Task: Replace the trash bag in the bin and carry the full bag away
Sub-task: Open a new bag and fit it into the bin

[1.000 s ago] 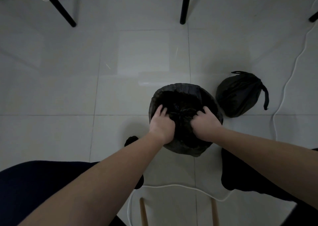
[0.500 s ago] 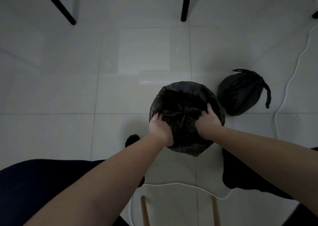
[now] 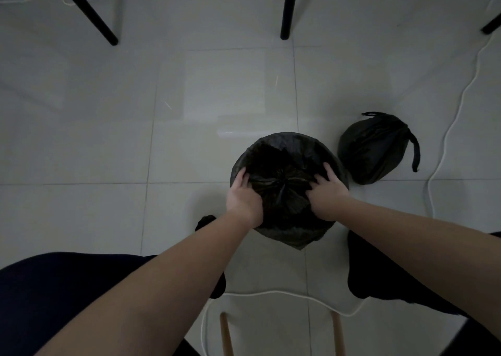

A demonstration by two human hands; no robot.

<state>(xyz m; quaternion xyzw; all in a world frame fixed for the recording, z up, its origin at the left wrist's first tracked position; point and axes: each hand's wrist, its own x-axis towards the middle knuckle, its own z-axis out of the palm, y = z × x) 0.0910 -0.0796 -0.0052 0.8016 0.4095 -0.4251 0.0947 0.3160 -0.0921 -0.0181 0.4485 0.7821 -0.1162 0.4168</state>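
Observation:
A round bin (image 3: 291,236) stands on the tiled floor, lined with a black trash bag (image 3: 282,149) whose edge is folded over the rim. My left hand (image 3: 242,195) grips the bag at the bin's left rim. At the right rim, my right hand (image 3: 326,194) pinches the bag film, fingers bent into it. The bag's middle is gathered into creases between the hands. A full black bag (image 3: 372,149), tied shut with loose handles, lies on the floor just right of the bin.
A white cable (image 3: 450,128) runs along the floor on the right and another stretch passes behind my feet. Black furniture legs (image 3: 287,6) stand at the far side. Two wooden legs (image 3: 226,334) are near the bottom edge. My dark-clad knees flank the bin.
Both hands have moved apart from the bag's centre out to the bin's left and right rim, spreading the bag wider over the opening.

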